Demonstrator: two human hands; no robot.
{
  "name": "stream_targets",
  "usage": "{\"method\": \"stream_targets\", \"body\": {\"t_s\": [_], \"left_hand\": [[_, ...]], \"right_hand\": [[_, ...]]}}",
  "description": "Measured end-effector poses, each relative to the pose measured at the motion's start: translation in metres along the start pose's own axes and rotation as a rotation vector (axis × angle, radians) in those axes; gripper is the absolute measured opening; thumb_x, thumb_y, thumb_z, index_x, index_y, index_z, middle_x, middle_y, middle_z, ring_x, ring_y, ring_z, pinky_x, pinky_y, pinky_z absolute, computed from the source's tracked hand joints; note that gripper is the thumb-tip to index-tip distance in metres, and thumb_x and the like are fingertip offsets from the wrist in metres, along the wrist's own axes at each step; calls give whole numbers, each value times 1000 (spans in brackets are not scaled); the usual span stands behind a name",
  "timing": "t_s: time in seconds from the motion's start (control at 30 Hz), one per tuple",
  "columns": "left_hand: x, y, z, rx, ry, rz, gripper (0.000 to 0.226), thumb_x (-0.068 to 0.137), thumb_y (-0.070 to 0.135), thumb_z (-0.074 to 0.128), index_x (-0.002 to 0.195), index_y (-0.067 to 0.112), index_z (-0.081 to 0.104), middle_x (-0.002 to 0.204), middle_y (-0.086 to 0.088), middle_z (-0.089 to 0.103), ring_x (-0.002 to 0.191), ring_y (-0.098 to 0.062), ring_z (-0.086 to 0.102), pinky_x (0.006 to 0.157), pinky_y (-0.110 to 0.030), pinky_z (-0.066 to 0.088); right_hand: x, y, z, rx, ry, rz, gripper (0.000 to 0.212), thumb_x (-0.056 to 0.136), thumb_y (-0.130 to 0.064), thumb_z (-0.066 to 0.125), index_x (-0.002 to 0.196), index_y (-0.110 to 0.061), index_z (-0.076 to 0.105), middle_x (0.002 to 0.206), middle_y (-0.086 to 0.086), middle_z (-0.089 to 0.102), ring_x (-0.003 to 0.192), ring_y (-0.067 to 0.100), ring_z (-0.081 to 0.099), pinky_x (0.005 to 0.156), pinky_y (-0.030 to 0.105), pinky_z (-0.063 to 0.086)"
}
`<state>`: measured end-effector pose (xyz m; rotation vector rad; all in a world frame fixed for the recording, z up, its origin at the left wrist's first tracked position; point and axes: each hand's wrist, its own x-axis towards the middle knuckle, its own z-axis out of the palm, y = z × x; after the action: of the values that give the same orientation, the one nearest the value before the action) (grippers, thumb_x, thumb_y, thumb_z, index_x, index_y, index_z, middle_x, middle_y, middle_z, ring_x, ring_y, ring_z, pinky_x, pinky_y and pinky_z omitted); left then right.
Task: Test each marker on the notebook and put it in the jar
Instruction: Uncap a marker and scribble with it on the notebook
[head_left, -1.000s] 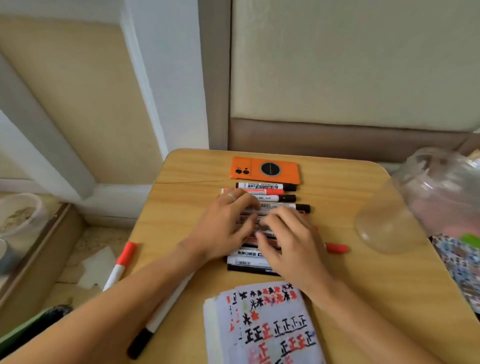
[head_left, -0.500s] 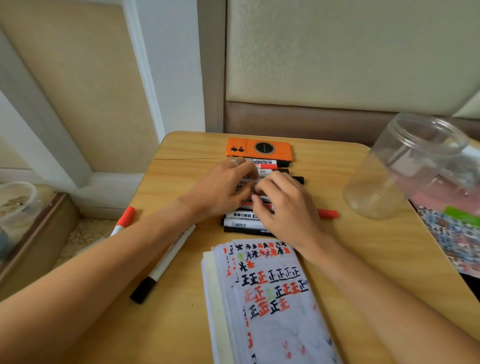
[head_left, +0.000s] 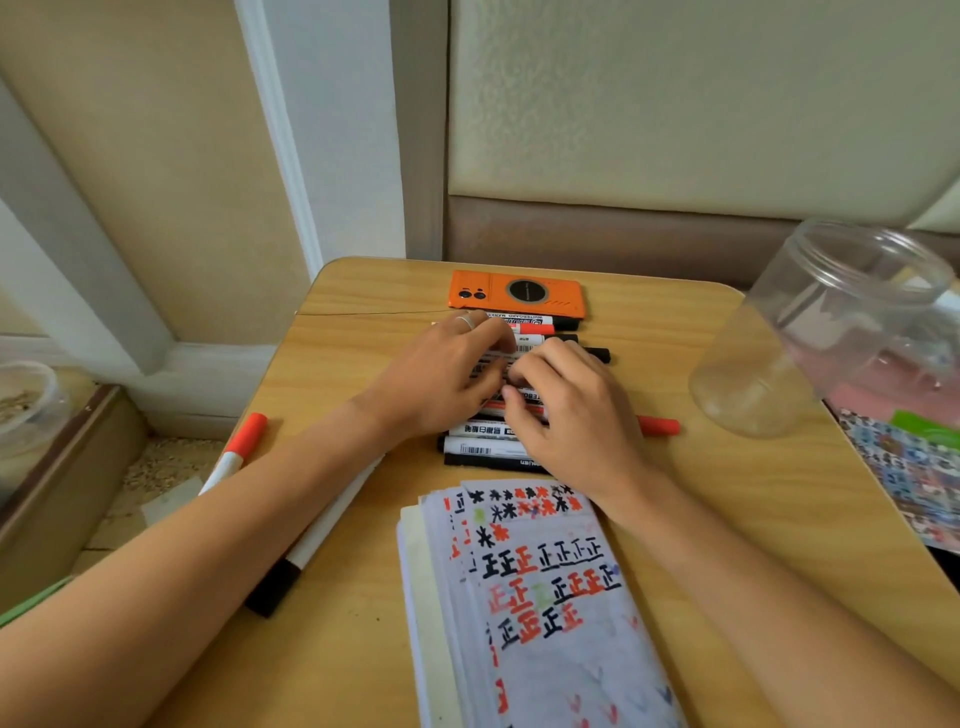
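Observation:
Several whiteboard markers (head_left: 483, 447) lie side by side in a row at the middle of the wooden table (head_left: 727, 499). My left hand (head_left: 436, 379) and my right hand (head_left: 576, 421) both lie on the row, fingers curled, their tips meeting on one marker in the middle. My right thumb and forefinger pinch that marker; my left thumb is hidden. The notebook (head_left: 545, 597), full of red and black test marks, lies open close in front of the row. The clear plastic jar (head_left: 831, 332) stands open at the right with nothing visible in it.
An orange phone (head_left: 514, 293) lies behind the markers. A red-capped marker (head_left: 244, 441) and a black-capped marker (head_left: 291, 571) lie at the table's left edge, partly under my left arm. A patterned packet (head_left: 909, 467) lies at the right edge, and the floor drops off to the left.
My hands went from lying flat over the marker row to curling, fingertips together, on one marker in its middle. The view tilted down, showing more of the notebook.

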<state>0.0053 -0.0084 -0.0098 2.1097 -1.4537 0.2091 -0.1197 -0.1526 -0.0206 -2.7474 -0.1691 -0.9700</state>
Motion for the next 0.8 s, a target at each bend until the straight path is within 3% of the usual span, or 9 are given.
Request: {"method": "stream_targets", "body": {"t_s": [0.23,0.5,0.63,0.8], "left_hand": [[-1,-1,2,21,16,-2,18,100,24,52,116,18,58,111,1,59,97,-15,55,82,-39,50],[-4,4,-1,84,14,26,20,103,24,49,118,16,59,110,-2,61,92,-17,58,78,-35,51],[-3,10,-7,160,-20,50,22,104,23,48,118,13,62,109,-5,65,87,-21,62,74,-36,51],[-19,27,-17,247,106,-20,25,104,22,49,120,12,65,120,-8,66,95,-27,65,81,-38,48]], "right_hand": [[-1,0,1,-12,1,-3,12,96,-18,61,94,-9,68,95,3,62,88,17,58,77,32,51],[-2,-2,-1,-40,24,-30,10,95,-17,62,92,-9,67,92,2,63,87,15,57,75,22,42],[0,-5,-3,-72,39,-36,9,93,-16,63,90,-8,67,88,4,62,84,18,58,69,25,43],[-2,-8,-2,-101,89,-33,4,88,-10,70,91,-7,69,87,5,64,80,19,60,69,20,36]]}}
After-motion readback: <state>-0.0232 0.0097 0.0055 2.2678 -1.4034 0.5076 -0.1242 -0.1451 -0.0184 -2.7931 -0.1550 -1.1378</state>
